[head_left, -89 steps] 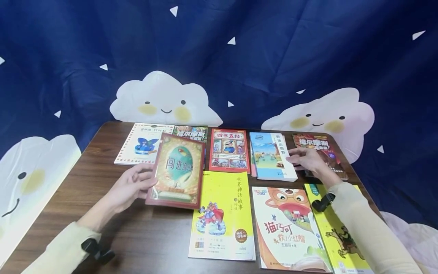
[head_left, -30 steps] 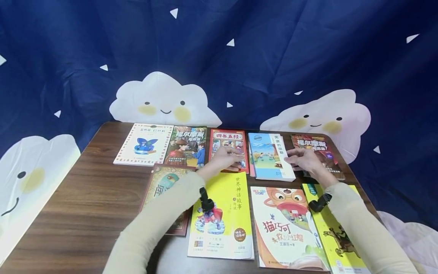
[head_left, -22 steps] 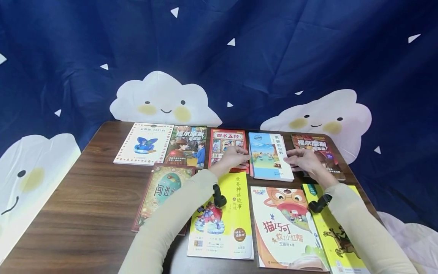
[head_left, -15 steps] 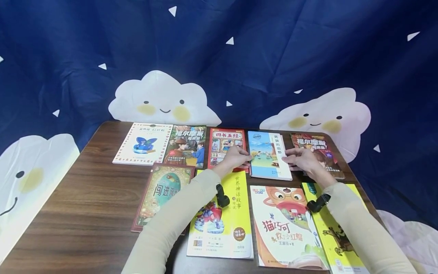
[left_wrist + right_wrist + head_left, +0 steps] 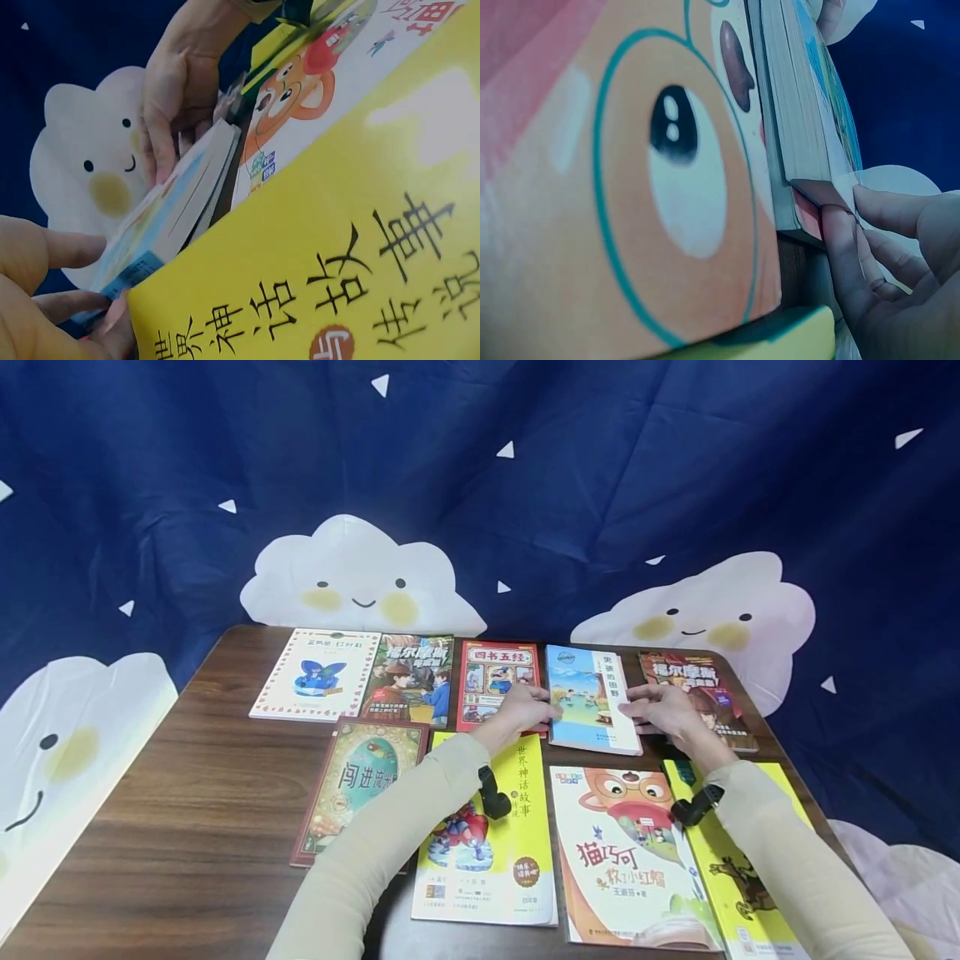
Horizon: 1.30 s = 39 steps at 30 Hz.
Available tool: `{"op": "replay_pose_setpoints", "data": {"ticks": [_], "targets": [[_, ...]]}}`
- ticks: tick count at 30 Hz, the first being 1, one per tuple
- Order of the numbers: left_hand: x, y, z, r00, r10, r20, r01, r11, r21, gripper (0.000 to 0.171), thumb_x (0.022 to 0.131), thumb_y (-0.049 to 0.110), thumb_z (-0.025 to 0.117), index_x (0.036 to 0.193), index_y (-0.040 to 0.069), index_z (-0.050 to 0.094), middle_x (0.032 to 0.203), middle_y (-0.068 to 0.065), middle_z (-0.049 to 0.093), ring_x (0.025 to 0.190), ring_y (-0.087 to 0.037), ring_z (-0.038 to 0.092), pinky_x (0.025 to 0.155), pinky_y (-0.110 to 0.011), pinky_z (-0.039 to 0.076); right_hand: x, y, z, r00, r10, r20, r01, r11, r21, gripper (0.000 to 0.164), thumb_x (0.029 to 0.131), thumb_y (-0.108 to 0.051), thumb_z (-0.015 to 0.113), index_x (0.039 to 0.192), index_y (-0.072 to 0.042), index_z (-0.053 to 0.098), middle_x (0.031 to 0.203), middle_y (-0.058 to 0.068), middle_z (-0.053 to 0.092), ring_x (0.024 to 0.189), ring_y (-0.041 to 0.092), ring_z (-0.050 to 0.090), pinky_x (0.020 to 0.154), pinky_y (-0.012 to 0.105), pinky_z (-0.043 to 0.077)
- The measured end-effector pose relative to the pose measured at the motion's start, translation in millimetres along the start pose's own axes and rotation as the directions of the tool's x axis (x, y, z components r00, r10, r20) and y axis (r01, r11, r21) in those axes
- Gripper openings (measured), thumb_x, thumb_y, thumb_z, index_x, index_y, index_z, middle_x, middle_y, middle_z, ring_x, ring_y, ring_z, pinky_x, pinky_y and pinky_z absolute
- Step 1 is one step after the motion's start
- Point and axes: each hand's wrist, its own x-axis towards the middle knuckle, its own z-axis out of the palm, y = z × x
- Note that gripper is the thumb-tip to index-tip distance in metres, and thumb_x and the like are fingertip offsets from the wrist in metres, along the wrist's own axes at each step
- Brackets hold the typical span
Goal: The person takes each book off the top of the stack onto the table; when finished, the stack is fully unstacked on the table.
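Observation:
A blue-and-white book lies at the back of the table, on top of another book whose page block shows in the right wrist view. My left hand grips its left edge, thumb and fingers bent about the blue spine in the left wrist view. From the other side, my right hand pinches the right edge, thumb on the cover and fingers under the corner. Just left of it lies a red comic-style book, partly behind my left hand.
Several more books lie flat: a white one with a blue butterfly, a brown-bordered one, a yellow one, a fox-cover one and a yellow-green one. Bare wood table shows at left. A blue curtain hangs behind.
My left hand put the brown-bordered book down left of the yellow book, then moved right to the blue-and-white book's left edge. My right hand stayed at its right edge.

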Motion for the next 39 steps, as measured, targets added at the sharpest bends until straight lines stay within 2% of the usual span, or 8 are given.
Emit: {"op": "replay_pose_setpoints", "data": {"ticks": [3, 6, 11, 15, 19, 24, 31, 39], "targets": [[-2.0, 1.1, 2.6, 0.999, 0.000, -0.040, -0.001, 0.999, -0.033, 0.050, 0.096, 0.006, 0.077, 0.144, 0.003, 0.062, 0.145, -0.015, 0.064, 0.117, -0.031, 0.072, 0.094, -0.036, 0.068, -1, 1, 0, 1.000, -0.019, 0.008, 0.019, 1.000, 0.020, 0.059, 0.101, -0.022, 0.074, 0.149, 0.003, 0.052, 0.105, 0.003, 0.073, 0.083, 0.008, 0.069, 0.077, 0.025, 0.069], [-1.4, 0.9, 3.0, 0.997, 0.000, -0.073, -0.007, 0.995, -0.095, 0.044, 0.093, 0.003, 0.079, 0.136, 0.004, 0.067, 0.130, -0.015, 0.071, 0.102, -0.026, 0.076, 0.084, -0.033, 0.070, -1, 3, 1, 0.999, -0.033, 0.011, 0.032, 0.999, 0.030, 0.058, 0.101, -0.022, 0.074, 0.149, 0.004, 0.052, 0.104, 0.003, 0.073, 0.082, 0.008, 0.069, 0.076, 0.025, 0.069], [5.5, -2.1, -0.1, 0.999, -0.038, -0.016, 0.034, 0.972, -0.234, 0.055, 0.091, -0.002, 0.079, 0.142, -0.001, 0.060, 0.118, -0.018, 0.076, 0.077, -0.015, 0.073, 0.069, -0.026, 0.069, 2, 6, -2, 0.999, -0.031, 0.020, 0.030, 0.999, 0.037, 0.058, 0.101, -0.023, 0.074, 0.149, 0.003, 0.053, 0.100, -0.002, 0.073, 0.082, 0.008, 0.070, 0.077, 0.025, 0.069], [8.0, -3.8, -2.7, 0.996, -0.062, 0.059, 0.076, 0.950, -0.301, 0.056, 0.091, -0.005, 0.077, 0.144, -0.001, 0.058, 0.124, -0.020, 0.075, 0.085, -0.020, 0.076, 0.070, -0.026, 0.069, 4, 6, -4, 0.998, -0.029, 0.048, 0.027, 0.999, 0.044, 0.060, 0.101, -0.023, 0.073, 0.150, 0.003, 0.051, 0.098, -0.005, 0.072, 0.083, 0.008, 0.069, 0.079, 0.025, 0.069], [6.5, -3.7, -7.1, 0.994, -0.051, 0.099, 0.077, 0.953, -0.292, 0.050, 0.092, -0.004, 0.075, 0.139, 0.005, 0.060, 0.129, -0.020, 0.071, 0.106, -0.027, 0.075, 0.071, -0.026, 0.070, 4, 4, -6, 0.998, -0.035, 0.044, 0.033, 0.999, 0.042, 0.057, 0.102, -0.021, 0.072, 0.150, 0.003, 0.052, 0.101, -0.001, 0.071, 0.082, 0.008, 0.069, 0.080, 0.026, 0.070], [3.3, -1.7, -18.8, 0.993, -0.009, 0.120, 0.041, 0.964, -0.264, 0.050, 0.093, -0.003, 0.074, 0.138, 0.008, 0.057, 0.117, -0.015, 0.072, 0.086, -0.020, 0.072, 0.061, -0.023, 0.067, 8, 4, -8, 0.998, -0.056, -0.001, 0.056, 0.998, -0.014, 0.052, 0.103, -0.020, 0.069, 0.146, 0.007, 0.054, 0.105, 0.007, 0.075, 0.077, 0.007, 0.070, 0.075, 0.026, 0.070], [-11.1, 8.6, -53.1, 0.991, 0.040, 0.127, -0.005, 0.964, -0.265, 0.054, 0.095, -0.003, 0.072, 0.144, 0.010, 0.055, 0.098, -0.007, 0.072, 0.072, -0.013, 0.071, 0.061, -0.021, 0.066, 9, 7, -10, 0.997, -0.081, -0.013, 0.080, 0.995, -0.067, 0.053, 0.102, -0.016, 0.070, 0.144, 0.011, 0.054, 0.107, 0.014, 0.074, 0.075, 0.006, 0.070, 0.072, 0.028, 0.070], [-46.9, 23.1, -121.8, 0.987, 0.139, 0.083, -0.111, 0.952, -0.285, 0.057, 0.096, -0.006, 0.068, 0.149, 0.011, 0.052, 0.092, -0.001, 0.073, 0.074, -0.010, 0.072, 0.066, -0.021, 0.067, 11, 5, -7, 0.996, -0.094, 0.000, 0.094, 0.994, -0.065, 0.054, 0.099, -0.010, 0.072, 0.144, 0.013, 0.052, 0.097, 0.010, 0.077, 0.074, 0.006, 0.071, 0.071, 0.029, 0.071]]}}
